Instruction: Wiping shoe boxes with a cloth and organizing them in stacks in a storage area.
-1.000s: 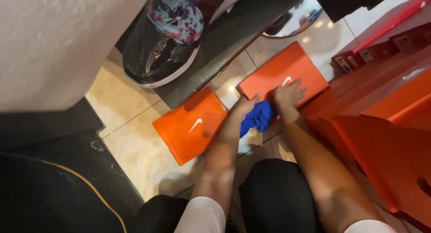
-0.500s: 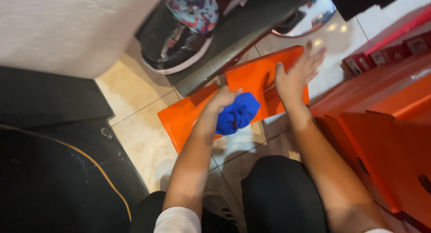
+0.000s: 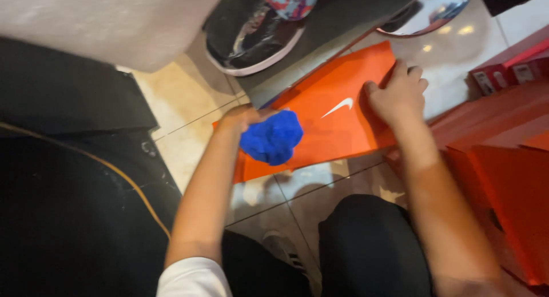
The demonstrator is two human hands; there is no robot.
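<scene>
Left hand [image 3: 243,118] holds a bunched blue cloth [image 3: 272,137] against the orange lid [image 3: 326,117], which lies tilted on the tiled floor. Right hand [image 3: 397,94] grips the lid's right end, fingers curled. Risk: lid may slide on the glossy tile under pressure. Left fingers hidden by cloth; shoe [image 3: 257,28] cut off above.

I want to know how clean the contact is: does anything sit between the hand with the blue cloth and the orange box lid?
Nothing visible does. The left hand holds the bunched blue cloth right against the orange lid, while the right hand grips the lid's far edge, clear of the cloth.
</scene>
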